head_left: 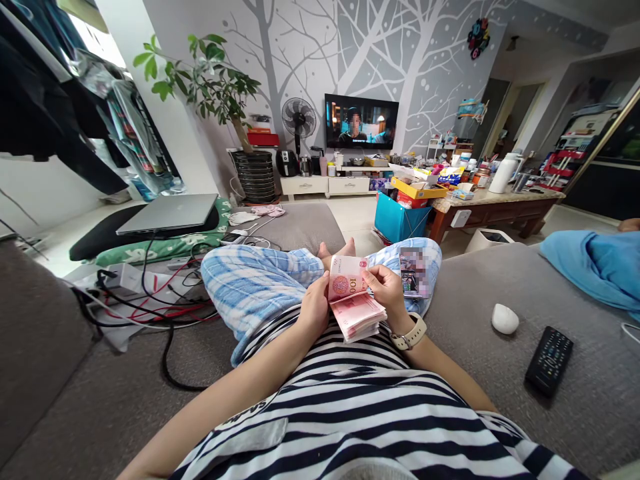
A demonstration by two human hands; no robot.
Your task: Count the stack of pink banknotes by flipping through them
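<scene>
A thick stack of pink 100 banknotes (357, 315) is held over my lap, in front of my striped shirt. My left hand (315, 305) is closed around the stack's left end, its thumb near the fold. With thumb and fingers, my right hand (386, 291) pinches the right edge of a banknote (346, 279) that stands raised from the stack. The lower notes fan out slightly toward my body. A pale watch (409, 333) is on my right wrist. Just beyond that hand, a phone (413, 272) with a lit screen rests on my right leg.
On the grey sofa to the right lie a white mouse (505, 319), a black remote control (549, 361) and blue cloth (595, 263). At left are tangled cables (150, 300) and a closed laptop (169, 215) on a cushion. A cluttered table (525, 198) stands ahead to the right.
</scene>
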